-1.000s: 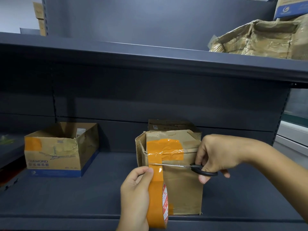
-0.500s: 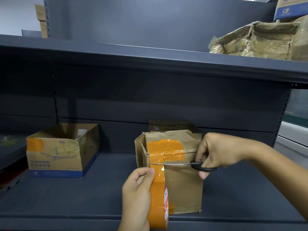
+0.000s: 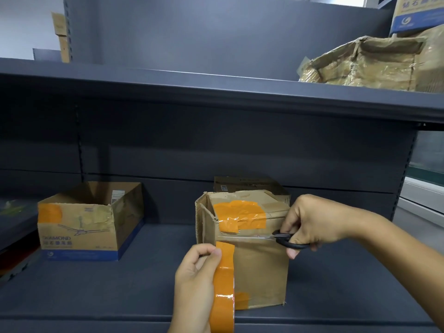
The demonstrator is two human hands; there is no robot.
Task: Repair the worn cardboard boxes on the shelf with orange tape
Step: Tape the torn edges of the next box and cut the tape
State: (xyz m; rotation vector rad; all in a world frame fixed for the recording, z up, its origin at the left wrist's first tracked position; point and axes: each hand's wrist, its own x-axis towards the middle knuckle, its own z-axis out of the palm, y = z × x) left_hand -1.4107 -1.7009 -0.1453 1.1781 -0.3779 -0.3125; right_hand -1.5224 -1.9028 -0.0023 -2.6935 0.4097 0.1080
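Note:
A worn cardboard box stands at the front of the lower shelf, with orange tape patches over its top front edge. My left hand grips the orange tape roll in front of the box, thumb on the loose tape end. That end hangs free, apart from the patch above it. My right hand holds black-handled scissors, whose blades lie closed along the box front just under the patch.
An open box with an orange patch sits to the left on the same shelf. Another small box stands behind the taped one. The upper shelf carries a crumpled taped box at the right.
The tape strip that ran from the roll to the box has been cut through. The roll's end now hangs free below the patch, and the scissor blades have closed.

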